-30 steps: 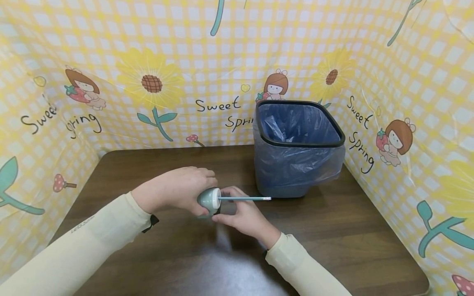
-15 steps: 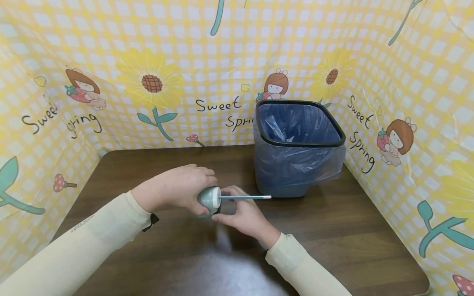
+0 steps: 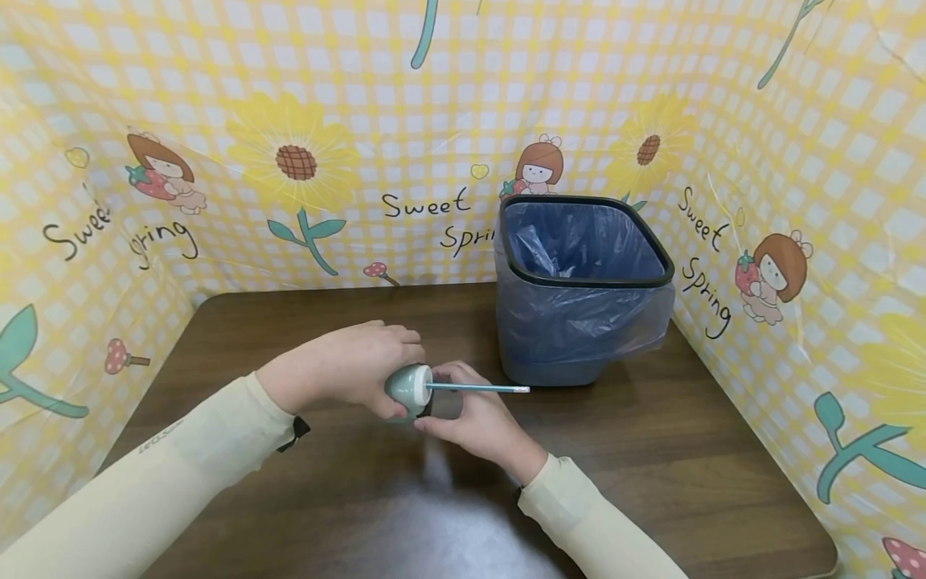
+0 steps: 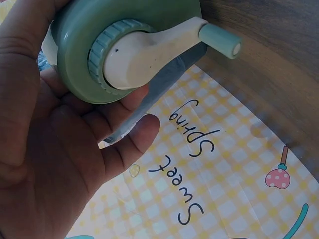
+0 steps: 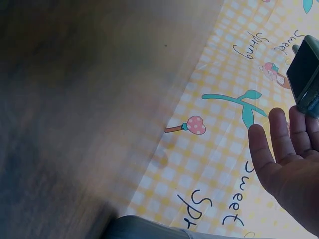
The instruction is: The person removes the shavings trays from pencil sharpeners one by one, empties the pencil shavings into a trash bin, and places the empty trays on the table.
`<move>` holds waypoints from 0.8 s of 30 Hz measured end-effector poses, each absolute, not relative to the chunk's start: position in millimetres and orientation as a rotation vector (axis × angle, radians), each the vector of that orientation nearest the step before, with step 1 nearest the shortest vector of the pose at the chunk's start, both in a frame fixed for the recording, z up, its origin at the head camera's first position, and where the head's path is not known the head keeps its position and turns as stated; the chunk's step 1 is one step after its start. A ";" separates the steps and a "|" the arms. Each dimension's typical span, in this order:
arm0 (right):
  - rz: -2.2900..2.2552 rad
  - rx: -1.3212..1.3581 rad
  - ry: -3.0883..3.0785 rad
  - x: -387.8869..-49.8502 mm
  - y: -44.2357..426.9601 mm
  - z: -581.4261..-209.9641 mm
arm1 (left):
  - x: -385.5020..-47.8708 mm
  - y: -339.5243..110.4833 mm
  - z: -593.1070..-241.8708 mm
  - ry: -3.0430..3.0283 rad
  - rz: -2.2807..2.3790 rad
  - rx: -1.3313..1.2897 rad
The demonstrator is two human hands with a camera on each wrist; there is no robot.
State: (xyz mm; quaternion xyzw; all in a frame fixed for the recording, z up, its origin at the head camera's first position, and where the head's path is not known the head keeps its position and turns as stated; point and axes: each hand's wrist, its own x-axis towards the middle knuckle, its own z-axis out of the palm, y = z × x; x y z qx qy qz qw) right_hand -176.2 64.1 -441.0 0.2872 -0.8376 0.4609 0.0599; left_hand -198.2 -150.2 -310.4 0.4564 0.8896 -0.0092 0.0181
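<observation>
A green pencil sharpener (image 3: 408, 392) is held off the table with its white-ringed opening facing right, and a blue pencil (image 3: 481, 388) sticks out of it. My left hand (image 3: 347, 366) grips its body from the left. From the right, the thumb and fingers of my right hand (image 3: 485, 414) hold its dark, partly see-through lower part. The left wrist view shows the white crank (image 4: 149, 56) with its green knob (image 4: 221, 41), and my left palm (image 4: 60, 139) beside the body. In the right wrist view, my right fingertips meet the dark part (image 5: 305, 74) at the edge.
A bin with a black rim (image 3: 593, 281) and a clear liner stands at the back right of the brown wooden table (image 3: 651, 450). Yellow checked sheeting (image 3: 434, 104) with flowers and lettering surrounds the table's back and sides.
</observation>
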 end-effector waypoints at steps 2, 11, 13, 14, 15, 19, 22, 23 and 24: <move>1.386 0.857 -2.548 -176.2 63.9 -442.2 | -198.7 -150.4 -310.4 2.763 -0.033 1.416; 1.383 0.862 -2.577 -176.7 65.2 -441.2 | -199.8 -151.0 -312.5 2.766 -0.035 1.423; 1.380 0.871 -2.583 -176.8 65.8 -439.9 | -199.8 -151.2 -313.0 2.767 -0.035 1.420; 1.380 0.873 -2.586 -176.7 65.9 -439.4 | -199.8 -151.3 -313.4 2.766 -0.035 1.419; 1.379 0.873 -2.588 -176.5 65.9 -439.1 | -199.9 -151.5 -313.5 2.766 -0.033 1.421; 1.380 0.869 -2.584 -176.0 65.8 -438.7 | -200.3 -151.8 -314.2 2.771 -0.039 1.432; 1.382 0.856 -2.578 -175.6 65.6 -438.7 | -200.5 -151.7 -314.3 2.776 -0.035 1.445; 1.387 0.851 -2.574 -175.4 65.6 -438.7 | -200.5 -151.6 -314.1 2.776 -0.032 1.453; 1.394 0.845 -2.570 -175.2 65.7 -438.8 | -200.6 -151.6 -314.0 2.778 -0.032 1.458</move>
